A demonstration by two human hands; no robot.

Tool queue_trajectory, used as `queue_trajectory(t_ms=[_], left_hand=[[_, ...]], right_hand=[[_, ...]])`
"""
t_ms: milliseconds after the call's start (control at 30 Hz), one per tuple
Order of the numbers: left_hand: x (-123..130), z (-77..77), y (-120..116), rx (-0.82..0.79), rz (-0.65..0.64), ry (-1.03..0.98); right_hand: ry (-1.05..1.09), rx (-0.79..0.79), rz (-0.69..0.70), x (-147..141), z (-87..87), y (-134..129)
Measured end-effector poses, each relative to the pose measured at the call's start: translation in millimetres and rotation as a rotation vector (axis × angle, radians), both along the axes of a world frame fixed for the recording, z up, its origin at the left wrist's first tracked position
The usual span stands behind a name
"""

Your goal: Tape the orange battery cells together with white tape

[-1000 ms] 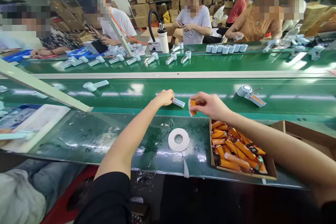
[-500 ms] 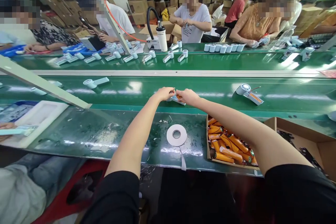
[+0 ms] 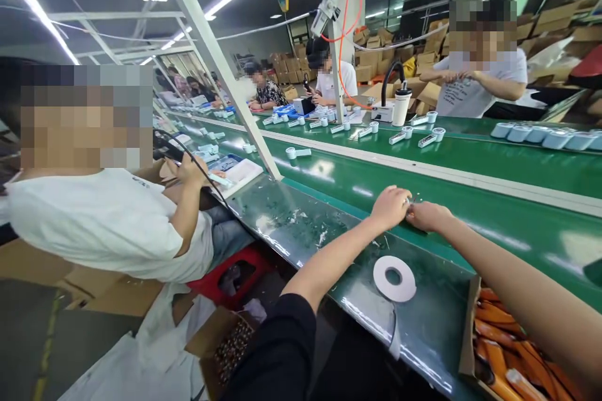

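My left hand (image 3: pixel 391 208) and my right hand (image 3: pixel 429 217) meet over the near edge of the green conveyor belt (image 3: pixel 357 183). Both are closed, fingertips nearly touching, with a small metallic glint between them. What they grip is mostly hidden; in the earlier view a light-blue handheld fan body and an orange battery showed under these fingers. A roll of white tape (image 3: pixel 382 279) lies on the bench below my hands, its loose end hanging over the edge. Under my right forearm stands a cardboard box of orange batteries (image 3: pixel 499 351).
On my left sits a co-worker in a white shirt (image 3: pixel 101 219), holding a dark tool on a cable. A slanted metal post (image 3: pixel 235 84) rises beside the belt. Light-blue fans (image 3: pixel 298 153) lie along the line. More people work across it. A white tray (image 3: pixel 244 169) rests on the bench.
The camera has turned left and up, bringing the seated co-worker into view. My hands stay together over the belt edge; the fan and battery between them are now mostly covered.
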State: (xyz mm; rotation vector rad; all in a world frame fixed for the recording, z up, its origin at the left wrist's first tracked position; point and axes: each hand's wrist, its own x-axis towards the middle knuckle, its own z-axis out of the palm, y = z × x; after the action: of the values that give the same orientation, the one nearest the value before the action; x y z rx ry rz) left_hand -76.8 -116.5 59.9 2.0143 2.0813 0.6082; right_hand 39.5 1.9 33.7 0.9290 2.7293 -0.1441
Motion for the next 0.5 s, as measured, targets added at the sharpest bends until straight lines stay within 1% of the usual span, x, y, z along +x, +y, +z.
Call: queue_trajectory(t_ms=[33,67,100,133,167,200,233,267,300,367,433,500], left_hand=[[5.1,-7.9,-26.8,0.033,-0.051,0.008],[9.4,-18.2,-56.8,0.046,-0.133,0.018],[12.7,-30.2,-88.0,0.046,-0.298,0.042],[14.9,-42.8,-118.3,0.042,-0.432,0.081],[16.3,-55.0,-145.4,0.042,-0.501,0.139],[17.0,-65.8,-167.4,0.055,-0.512,0.186],[17.2,-74.6,-183.2,0.059,-0.514,0.229],[17.2,-81.0,-192.4,0.062,-0.490,0.263],[17.1,-84.8,-195.8,0.059,-0.450,0.287],[17.4,-85.5,-191.0,0.038,-0.353,0.315],[20.0,-79.3,-183.7,0.017,-0.279,0.331],[25.8,-68.5,-186.1,0.058,-0.224,0.304]], right_hand=[[-0.001,0.000,0.010,1.8,-1.8,0.9],[-0.002,0.000,0.025,4.0,-3.8,1.6],[-0.001,0.003,0.040,6.4,-6.0,1.9],[0.006,0.007,0.053,9.1,-8.1,1.9],[0.015,0.011,0.061,11.8,-9.7,1.5],[0.024,0.015,0.066,14.4,-10.5,0.9],[0.032,0.017,0.065,16.9,-10.1,0.1],[0.037,0.016,0.057,19.1,-8.2,-0.8],[0.042,0.015,0.043,21.2,-4.6,-1.8],[0.053,0.014,0.003,26.4,7.9,-5.6],[0.077,0.027,-0.033,35.8,25.5,-15.7],[0.180,0.018,-0.048,52.0,44.4,-38.0]])
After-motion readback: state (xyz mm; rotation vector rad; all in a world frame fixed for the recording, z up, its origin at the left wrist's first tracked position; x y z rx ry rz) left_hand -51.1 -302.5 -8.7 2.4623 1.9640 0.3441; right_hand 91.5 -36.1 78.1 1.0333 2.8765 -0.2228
